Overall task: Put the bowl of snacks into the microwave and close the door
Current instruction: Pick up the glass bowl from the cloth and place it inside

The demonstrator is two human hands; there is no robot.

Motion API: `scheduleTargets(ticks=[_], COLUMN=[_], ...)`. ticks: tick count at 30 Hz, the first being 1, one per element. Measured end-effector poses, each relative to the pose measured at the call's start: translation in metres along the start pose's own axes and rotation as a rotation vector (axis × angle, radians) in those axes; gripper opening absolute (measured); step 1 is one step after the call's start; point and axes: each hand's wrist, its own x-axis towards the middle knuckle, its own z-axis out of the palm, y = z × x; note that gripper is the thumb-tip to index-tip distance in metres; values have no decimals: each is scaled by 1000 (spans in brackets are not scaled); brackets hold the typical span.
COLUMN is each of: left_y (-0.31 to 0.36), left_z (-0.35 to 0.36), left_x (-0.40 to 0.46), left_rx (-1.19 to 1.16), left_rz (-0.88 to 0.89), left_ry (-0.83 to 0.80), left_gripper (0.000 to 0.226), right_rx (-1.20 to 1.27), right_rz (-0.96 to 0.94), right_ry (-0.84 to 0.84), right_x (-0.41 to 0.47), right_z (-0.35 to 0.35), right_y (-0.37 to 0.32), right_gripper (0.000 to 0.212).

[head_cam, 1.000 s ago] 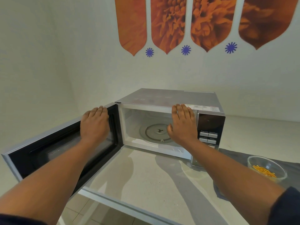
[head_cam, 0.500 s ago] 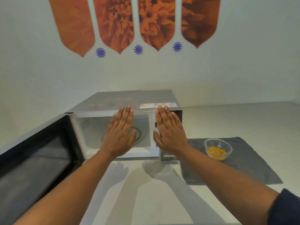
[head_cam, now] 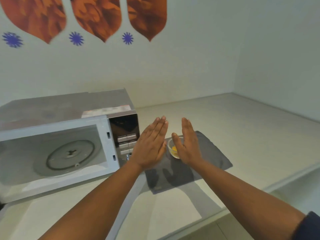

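Note:
A small clear glass bowl point(head_cam: 173, 149) with orange snacks sits on a dark grey cloth point(head_cam: 213, 153) right of the microwave. My left hand point(head_cam: 150, 146) hovers flat just left of the bowl, fingers extended. On the bowl's other side my right hand point(head_cam: 187, 144) is held the same way and hides the bowl's right part. Neither hand grips the bowl. The silver microwave point(head_cam: 69, 108) stands at the left with its cavity open, showing the glass turntable point(head_cam: 71, 155). Its door is out of view.
The microwave's black control panel point(head_cam: 124, 134) faces me beside my left hand. The pale counter point(head_cam: 242, 122) runs right to a corner wall, with its front edge near the bottom right. Orange petal decals point(head_cam: 97, 16) hang on the back wall.
Both hands have moved right, away from the microwave's front, to either side of the bowl. The view has swung right, so the open door has left the frame.

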Motion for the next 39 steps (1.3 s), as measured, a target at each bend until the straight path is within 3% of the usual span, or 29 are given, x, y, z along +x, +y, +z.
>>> scheduleTargets(ticks=[3,9,11,14,16,21,27,39], left_y=[16,37,40,38,37,37,56,93], left_z=[30,81,93,111,126,156,127,73], left_x=[10,25,29,34,35,29,35,-18], left_rx=[-309,-1128,-1278,-1426,-1457,-1498,-1503,-1462], left_rz=[-250,-1018,-1157,-1300,-1359,-1418,-1455,-1506], left_ry=[-51,-51,16,100,130,106,165,276], left_gripper=[66,51,48,35,25,50,47,47], right_rx=[301,676,766,845,908,1038,1077,1208], right_rz=[279,643,728,779,799,870,854,830], right_ry=[18,39,40,-5,-6,-1,-3,9], right_x=[-2,4,4,6,6,4,0,-62], right_z=[-9,-5,-1,-3,-4,2,4,-7], right_y=[14,51,61,63,61,71,74,26], right_gripper=[63,57,63,41,48,58,36,39])
